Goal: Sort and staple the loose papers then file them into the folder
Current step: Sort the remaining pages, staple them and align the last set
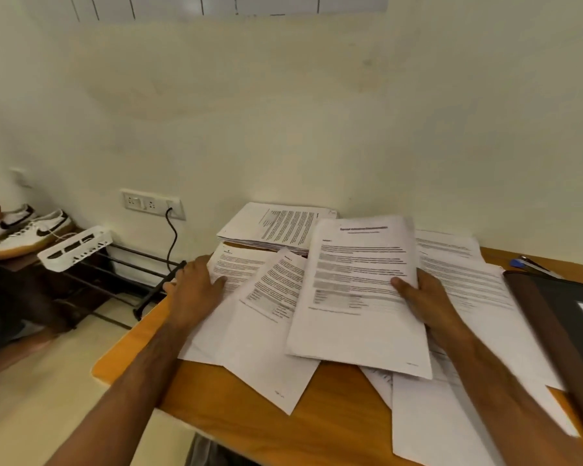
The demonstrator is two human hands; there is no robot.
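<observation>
Right hand [428, 297] grips a thin sheaf of printed pages [360, 290] by its right edge, thumb curled over the top sheet and the other fingers hidden beneath, the sheaf lifted a little above the mess. Left hand [196, 287] lies flat on a sheet at the far left corner [239, 264], fingers straight and slightly spread, pressing it to the wooden desk [249, 418]. Loose papers are everywhere: one sheet [266, 331] lies at a slant between the hands, overlapping the one under the left palm, and more sheets [468, 398] fan out under the right forearm toward the near edge. Against the wall sits a neater stack of papers [276, 227], squared up and thicker than the rest. At the desk's right edge lies the dark folder [559, 314], closed as far as I can tell, with a pale label on its cover; a blue pen [519, 264] rests just beyond it. Off to the left, a white sneaker [31, 237] sits on a low rack beside a white plastic tray [74, 247], and a black cable [172, 237] hangs from the wall socket [152, 203].
</observation>
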